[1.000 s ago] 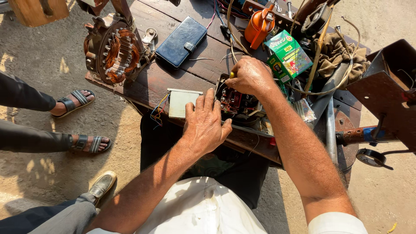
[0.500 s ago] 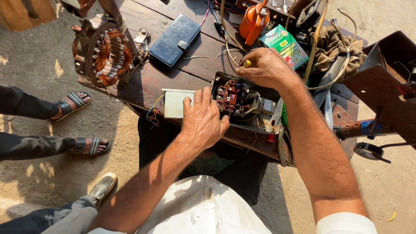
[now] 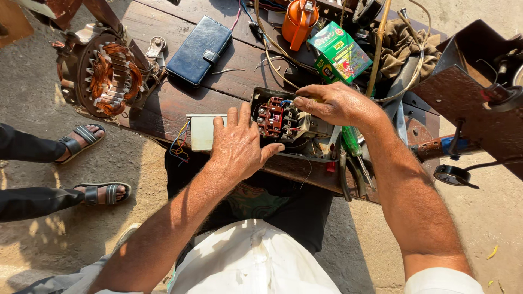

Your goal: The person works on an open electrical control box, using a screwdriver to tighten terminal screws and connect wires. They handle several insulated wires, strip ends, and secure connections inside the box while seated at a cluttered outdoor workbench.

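Observation:
An open black electrical box point(image 3: 297, 144) with red and black terminal parts point(image 3: 277, 117) lies on a dark wooden bench point(image 3: 163, 103). My left hand point(image 3: 238, 146) rests flat, fingers spread, on the box's left edge and on a pale lid point(image 3: 199, 132) with coloured wires point(image 3: 180, 144). My right hand point(image 3: 335, 103) is curled over the terminals, fingers pinched together around a thin tool whose yellowish handle barely shows.
A motor stator with copper windings point(image 3: 109, 79) stands at the bench's left end. A blue wallet point(image 3: 200, 50), an orange oil can point(image 3: 298, 20), a green carton point(image 3: 340, 51), rags and cables lie behind. Another person's sandalled feet point(image 3: 90, 163) are at left. A rusty metal frame point(image 3: 474, 103) stands right.
The view has shifted closer over the bench. My right hand has come down from the box's far edge onto the terminals. My left hand stays on the box's left side.

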